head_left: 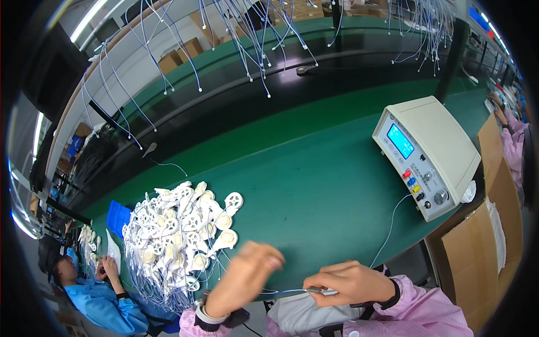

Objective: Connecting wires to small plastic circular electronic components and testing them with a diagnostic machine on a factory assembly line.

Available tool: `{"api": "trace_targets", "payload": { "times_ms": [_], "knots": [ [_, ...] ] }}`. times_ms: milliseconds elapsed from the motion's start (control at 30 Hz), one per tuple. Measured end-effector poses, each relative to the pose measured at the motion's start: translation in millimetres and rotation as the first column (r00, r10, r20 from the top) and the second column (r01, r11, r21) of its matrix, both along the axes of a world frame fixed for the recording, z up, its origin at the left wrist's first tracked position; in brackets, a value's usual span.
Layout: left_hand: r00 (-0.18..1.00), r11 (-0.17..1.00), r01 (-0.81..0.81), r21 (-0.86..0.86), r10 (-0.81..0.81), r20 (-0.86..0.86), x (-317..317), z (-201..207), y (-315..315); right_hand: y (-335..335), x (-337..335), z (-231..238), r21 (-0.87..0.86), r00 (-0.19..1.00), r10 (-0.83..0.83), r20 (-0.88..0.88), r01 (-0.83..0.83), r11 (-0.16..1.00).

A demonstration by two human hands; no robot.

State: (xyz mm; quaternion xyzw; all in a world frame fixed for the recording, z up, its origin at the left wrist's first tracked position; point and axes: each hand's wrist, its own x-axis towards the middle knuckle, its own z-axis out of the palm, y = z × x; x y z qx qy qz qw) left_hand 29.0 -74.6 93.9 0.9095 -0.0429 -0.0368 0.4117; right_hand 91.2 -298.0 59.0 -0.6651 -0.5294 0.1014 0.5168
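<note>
My right hand is closed at the table's near edge, pinching a small grey-and-white connector piece. A thin blue-and-white wire runs leftward from that piece, passing beneath my left hand. Blurred by motion, my left hand hangs between the pinched piece and a big pile of white parts; its fingers are too smeared to read. The piled parts have round, spoked or disc-like heads on short arms, and their thin wires trail toward the near edge.
On the right of the green table stands a beige test instrument with a lit screen; a grey lead runs from it toward my right hand. An open cardboard box is at the right. Wires hang overhead. A co-worker in blue sits left.
</note>
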Motion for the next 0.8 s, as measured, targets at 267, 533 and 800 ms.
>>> {"api": "trace_targets", "payload": {
  "times_ms": [267, 533, 800],
  "knots": [
    [0.815, 0.602, -0.511, 0.613, 0.566, 0.123, 8, -62, 123, 3, -8, -1, 0.042, 0.997, 0.044, -0.056, -0.042, 0.998],
    [0.803, 0.597, -0.594, 0.540, 0.482, 0.350, 12, -81, 131, -1, -7, -3, 0.049, 0.999, 0.019, -0.049, -0.017, 0.999],
    [0.758, 0.550, 0.009, -0.835, 0.541, 0.364, -39, -55, 148, -10, -11, 12, 0.115, 0.993, -0.011, 0.118, -0.003, 0.993]
  ]
}}
